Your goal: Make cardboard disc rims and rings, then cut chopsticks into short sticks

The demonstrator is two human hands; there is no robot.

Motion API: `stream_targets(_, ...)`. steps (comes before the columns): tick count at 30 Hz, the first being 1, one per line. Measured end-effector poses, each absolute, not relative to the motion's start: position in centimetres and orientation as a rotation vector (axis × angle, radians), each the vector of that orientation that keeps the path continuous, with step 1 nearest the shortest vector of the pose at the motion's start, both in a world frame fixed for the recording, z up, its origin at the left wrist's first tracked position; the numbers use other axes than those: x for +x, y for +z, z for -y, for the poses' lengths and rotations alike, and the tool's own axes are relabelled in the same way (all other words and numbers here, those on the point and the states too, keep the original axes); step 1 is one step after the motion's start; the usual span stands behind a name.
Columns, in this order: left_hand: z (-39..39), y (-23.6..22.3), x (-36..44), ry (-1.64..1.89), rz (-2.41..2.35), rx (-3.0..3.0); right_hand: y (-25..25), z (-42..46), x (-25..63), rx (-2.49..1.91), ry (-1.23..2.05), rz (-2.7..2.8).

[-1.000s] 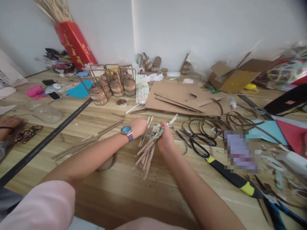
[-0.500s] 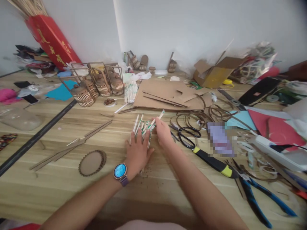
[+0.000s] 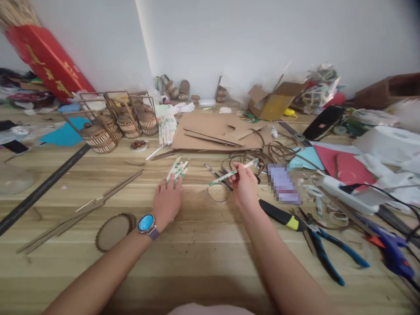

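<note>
My left hand [image 3: 168, 199], a watch on its wrist, lies with fingers stretched over a small pile of white paper-wrapped sticks [image 3: 179, 167] with green print. The far ends of the sticks stick out past the fingertips. Pinched in my right hand [image 3: 244, 183] is one paper-wrapped stick [image 3: 225, 177], raised and slanting up to the right. Below it, a thin brown ring [image 3: 218, 201] rests on the wooden table. Scissors lie partly hidden behind my right hand. Left of my left wrist is a round brown disc with a scalloped rim [image 3: 114, 232].
Lidded woven baskets [image 3: 100, 138] with tall handles stand at back left. A bag of wrapped sticks [image 3: 168, 127] and cardboard sheets [image 3: 203, 124] lie beyond my hands. To the right are brown coils [image 3: 282, 151], a blurred-out purple item [image 3: 282, 186], pliers [image 3: 323, 245] and a glue gun [image 3: 390, 245].
My right hand has drawn away to the right with one paper-wrapped stick. My left hand and the pile have shifted left. The view has turned a little to the right.
</note>
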State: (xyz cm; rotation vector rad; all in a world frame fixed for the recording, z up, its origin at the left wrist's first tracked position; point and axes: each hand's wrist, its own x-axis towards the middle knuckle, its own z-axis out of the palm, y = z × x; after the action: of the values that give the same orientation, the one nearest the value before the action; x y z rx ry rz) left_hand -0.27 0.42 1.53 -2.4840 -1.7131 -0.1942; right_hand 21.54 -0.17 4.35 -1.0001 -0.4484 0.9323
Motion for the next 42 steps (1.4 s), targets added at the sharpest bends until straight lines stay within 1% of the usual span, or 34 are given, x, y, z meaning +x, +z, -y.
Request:
stream_targets(3,0.1,2.9,-0.1,-0.371,1.71,-2.49,4.7,2.4,21.0,-0.981,1.022,0.478)
stream_targets(6,2.9,4.7,1.1,-0.653,1.691,-2.933,4.4,4.0,19.7,-0.982,1.149,0.521)
stream_targets(7,4.0,5.1,1.5,-0.642,1.762,-3.125,4.2,4.4,19.3,-0.984,1.18,0.53)
stream_targets(8,5.0,5.4,1.8,-0.546,1.871,-3.295,4.0,4.7,19.0,-0.989,1.201,0.537)
stream_targets(9,6.0,5.4,2.0,-0.41,2.015,-3.413,3.8,4.9,18.8,-0.996,1.212,0.54)
stream_targets(10,6.7,5.3,2.1,-0.391,2.128,-3.446,3.6,5.1,18.7,-1.006,1.212,0.54)
stream_targets(17,8.0,3.5,1.8,-0.734,2.497,-3.696,2.5,5.5,19.4,-1.092,1.1,0.572)
stream_targets(21,8.1,3.1,1.7,-0.805,2.408,-3.674,2.0,5.7,19.4,-1.136,1.037,0.613)
stream_targets(26,8.0,3.5,1.7,-0.738,2.144,-3.58,1.8,6.1,19.4,-1.151,0.941,0.659)
stream_targets(29,7.8,3.5,1.7,-0.77,2.042,-3.49,2.0,6.2,19.6,-1.145,0.887,0.686)
stream_targets(33,7.5,3.5,1.5,-0.931,1.964,-3.444,2.3,6.1,19.8,-1.122,0.854,0.722)
stream_targets(42,7.6,3.8,1.0,-1.062,1.948,-3.432,2.5,5.9,19.9,-1.122,0.791,0.809)
